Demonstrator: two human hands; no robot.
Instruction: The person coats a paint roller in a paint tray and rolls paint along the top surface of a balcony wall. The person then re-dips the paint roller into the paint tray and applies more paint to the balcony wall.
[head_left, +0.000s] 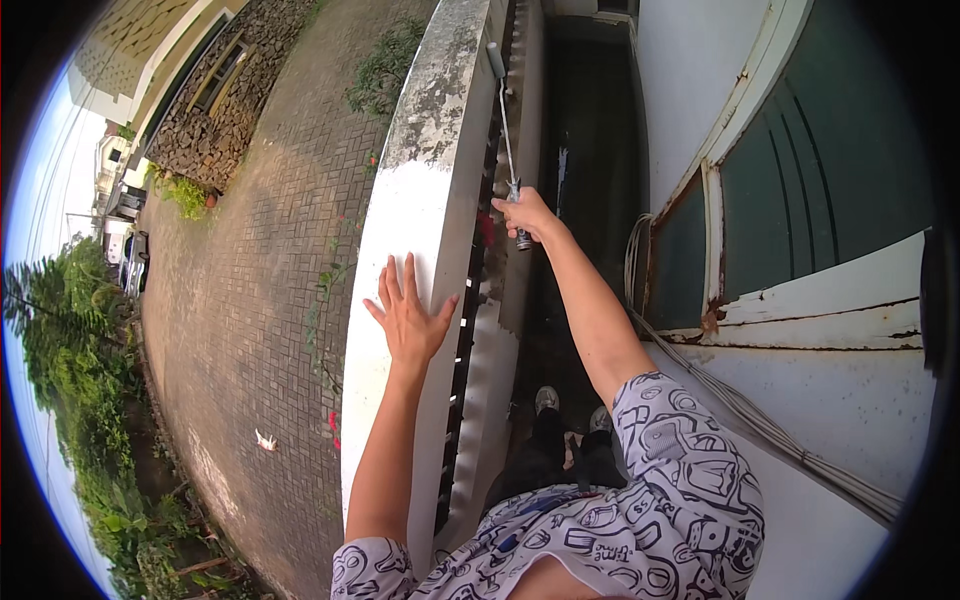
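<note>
My right hand (526, 212) is closed around the handle of a paint roller (496, 60) with a long thin metal frame. The pale roller head lies against the inner side of the wall, by its upper edge. My left hand (409, 315) rests flat, fingers spread, on the white top of the masonry parapet wall (409, 217). Nearer me the wall's top is bright white; farther along, it is grey, stained and flaking. A row of dark openings runs along the wall's inner side.
On the right are a window with a rusty, peeling frame (712, 240) and a bundle of cables (720, 386). My shoes (547, 400) stand in the narrow, dark passage. Beyond the wall lie brick paving (255, 300), a leafy shrub (388, 67) and red flowers.
</note>
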